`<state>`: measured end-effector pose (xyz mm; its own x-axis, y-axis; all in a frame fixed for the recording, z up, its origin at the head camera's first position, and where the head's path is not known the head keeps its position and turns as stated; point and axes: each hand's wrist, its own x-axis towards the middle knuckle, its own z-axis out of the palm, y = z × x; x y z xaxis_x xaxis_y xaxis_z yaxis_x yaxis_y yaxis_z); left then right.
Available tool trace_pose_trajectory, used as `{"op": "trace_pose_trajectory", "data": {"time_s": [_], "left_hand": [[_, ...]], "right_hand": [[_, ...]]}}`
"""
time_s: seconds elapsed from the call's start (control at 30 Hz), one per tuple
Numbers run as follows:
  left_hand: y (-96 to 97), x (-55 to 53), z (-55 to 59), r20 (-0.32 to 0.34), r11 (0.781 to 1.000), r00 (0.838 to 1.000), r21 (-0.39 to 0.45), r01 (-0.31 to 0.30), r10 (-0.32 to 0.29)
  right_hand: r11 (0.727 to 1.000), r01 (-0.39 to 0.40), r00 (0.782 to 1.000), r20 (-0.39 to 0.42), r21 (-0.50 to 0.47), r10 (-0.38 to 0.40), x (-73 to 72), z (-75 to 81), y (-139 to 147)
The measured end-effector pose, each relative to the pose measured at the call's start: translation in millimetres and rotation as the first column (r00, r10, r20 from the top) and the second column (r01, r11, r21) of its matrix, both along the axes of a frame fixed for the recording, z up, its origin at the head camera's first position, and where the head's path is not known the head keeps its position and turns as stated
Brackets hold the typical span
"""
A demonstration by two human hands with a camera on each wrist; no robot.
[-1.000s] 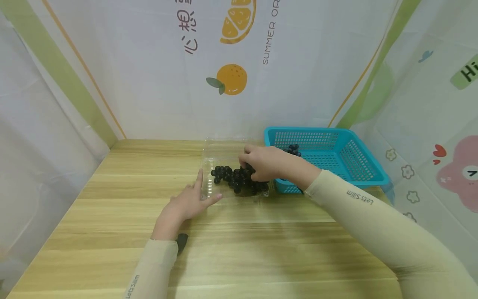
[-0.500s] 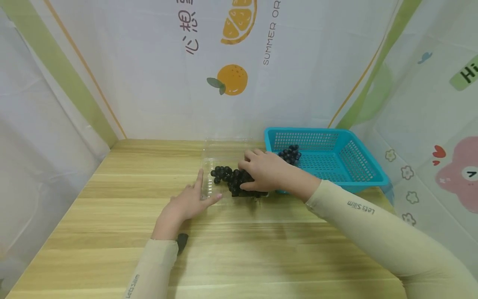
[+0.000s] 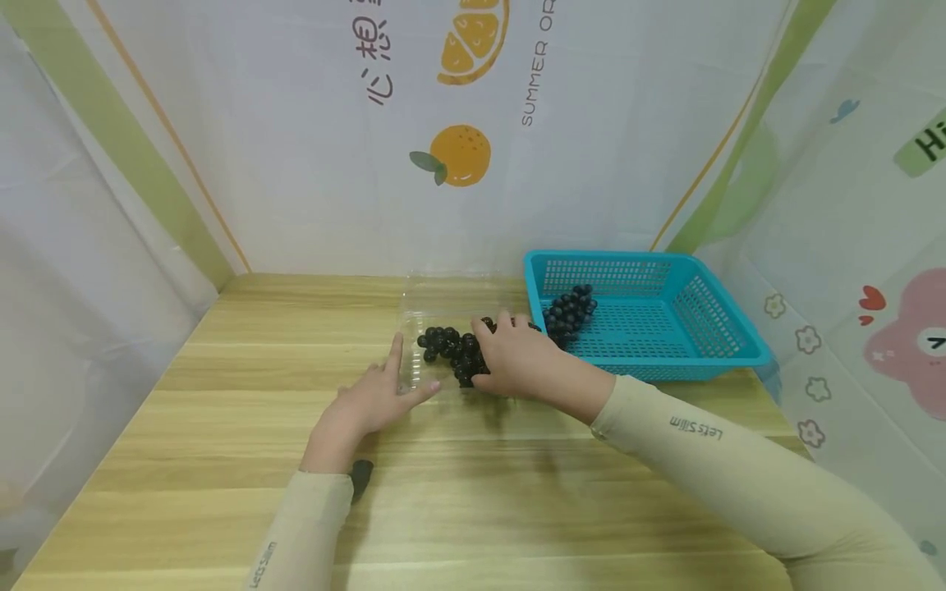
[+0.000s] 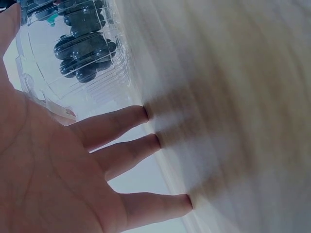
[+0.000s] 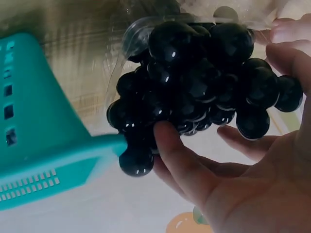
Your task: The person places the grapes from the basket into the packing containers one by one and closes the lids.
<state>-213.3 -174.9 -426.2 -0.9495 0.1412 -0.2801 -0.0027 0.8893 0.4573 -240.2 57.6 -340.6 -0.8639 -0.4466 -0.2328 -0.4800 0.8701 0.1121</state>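
Note:
A clear plastic box [image 3: 414,373] lies on the table with its lid [image 3: 451,293] folded back. Dark grapes [image 3: 460,353] fill much of it; in the right wrist view the bunch [image 5: 199,87] bulges over the rim at the basket side. My right hand [image 3: 526,359] spans these grapes with spread fingers. One fingertip [image 5: 167,133] presses a grape beside the basket rim, while the palm stays off the bunch. Beside the box, my left hand [image 3: 369,400] steadies its left near corner with thumb and index finger. Its other fingers [image 4: 126,150] stand straight, tips on the table.
A blue perforated basket [image 3: 727,361] stands right of the box, close against it. Another bunch of dark grapes [image 3: 571,313] lies at its left end. A printed white curtain [image 3: 318,189] rises behind the wooden table [image 3: 473,501].
My right hand has shifted slightly toward me and spread out from a tighter grip over the grapes. More of the bunch in the basket now shows. My left hand has stayed put.

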Motion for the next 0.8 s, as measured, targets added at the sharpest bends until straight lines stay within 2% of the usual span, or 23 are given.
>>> {"op": "trace_pose_trajectory", "data": {"time_s": [0.27,0.47,0.6,0.8], "left_hand": [[0.3,-0.1,0.5,-0.004,1.000,1.000,-0.004,-0.002,0.002],[1.5,0.7,1.3,-0.003,1.000,1.000,-0.006,-0.001,0.001],[1.7,1.5,2.8,0.000,1.000,1.000,-0.001,-0.007,0.007],[2.1,3.7,4.9,0.007,1.000,1.000,0.011,-0.010,0.010]], "right_hand": [[0.996,0.018,1.000,0.009,0.085,-0.019,-2.2,-6.3,-7.9],[0.992,-0.002,0.999,-0.032,0.124,0.006,-7.7,-12.4,-11.1],[0.991,-0.042,0.998,-0.051,0.125,0.049,-13.9,-13.4,-12.5],[0.995,-0.062,0.998,-0.017,0.078,0.063,-23.8,-7.9,-12.6]]}}
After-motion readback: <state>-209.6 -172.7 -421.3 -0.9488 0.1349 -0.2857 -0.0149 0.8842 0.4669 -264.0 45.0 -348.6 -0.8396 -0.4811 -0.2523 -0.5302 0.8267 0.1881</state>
